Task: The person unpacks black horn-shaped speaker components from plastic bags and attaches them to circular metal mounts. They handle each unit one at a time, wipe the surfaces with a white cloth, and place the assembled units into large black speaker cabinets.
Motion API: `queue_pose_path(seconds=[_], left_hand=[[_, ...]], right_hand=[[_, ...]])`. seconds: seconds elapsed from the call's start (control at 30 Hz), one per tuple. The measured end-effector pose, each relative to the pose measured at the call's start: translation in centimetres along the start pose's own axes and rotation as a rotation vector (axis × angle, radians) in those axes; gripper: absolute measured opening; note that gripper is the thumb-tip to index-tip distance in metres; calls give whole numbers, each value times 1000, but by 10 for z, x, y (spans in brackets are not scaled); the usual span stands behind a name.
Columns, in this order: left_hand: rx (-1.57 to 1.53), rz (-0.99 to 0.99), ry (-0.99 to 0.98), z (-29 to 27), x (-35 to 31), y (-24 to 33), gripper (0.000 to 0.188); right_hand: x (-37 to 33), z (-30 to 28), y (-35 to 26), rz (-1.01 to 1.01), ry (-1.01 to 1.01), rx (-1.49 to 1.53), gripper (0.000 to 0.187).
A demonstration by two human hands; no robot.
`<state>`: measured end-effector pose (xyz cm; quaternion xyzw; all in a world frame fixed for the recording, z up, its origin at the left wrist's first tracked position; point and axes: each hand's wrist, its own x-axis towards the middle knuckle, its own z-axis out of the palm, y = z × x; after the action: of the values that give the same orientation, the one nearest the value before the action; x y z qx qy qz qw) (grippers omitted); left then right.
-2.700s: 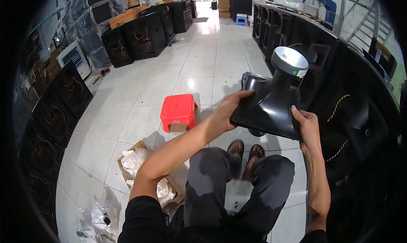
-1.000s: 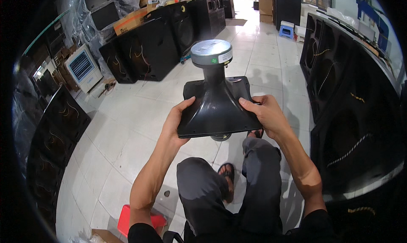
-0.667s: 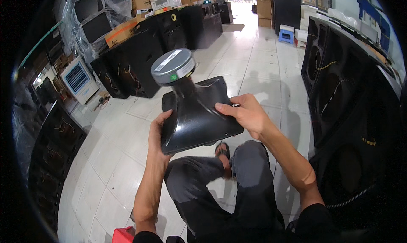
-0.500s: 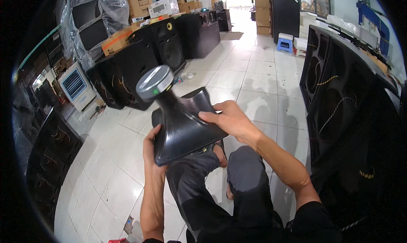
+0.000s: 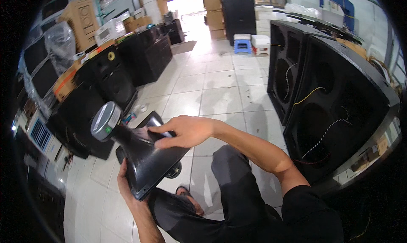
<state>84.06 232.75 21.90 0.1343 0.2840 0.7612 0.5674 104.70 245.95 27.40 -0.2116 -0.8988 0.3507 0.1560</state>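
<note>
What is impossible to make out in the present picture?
Head view:
Left hand: most fingers hidden behind the black horn.
Horn's mouth: turned away, hidden by its own body.
Round part beneath: partly covered by the horn.
Left forearm: cut off by the lower edge.
Doorway: outside washed out by glare.

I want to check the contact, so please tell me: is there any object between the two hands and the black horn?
Nothing visible: the right hand lies on the black horn, and the left hand holds its left edge. Contact underneath is hidden.
</note>
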Motion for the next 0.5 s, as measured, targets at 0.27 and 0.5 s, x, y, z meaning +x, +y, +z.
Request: queue_pose_path(seconds=[0.27, 0.5], left_hand=[[19, 90, 48, 40, 80, -48, 36], [361, 354, 71, 53, 128, -85, 40]], right_hand=[[67, -65, 38, -478, 163, -87, 86], [103, -62, 86, -431, 485, 91, 63]])
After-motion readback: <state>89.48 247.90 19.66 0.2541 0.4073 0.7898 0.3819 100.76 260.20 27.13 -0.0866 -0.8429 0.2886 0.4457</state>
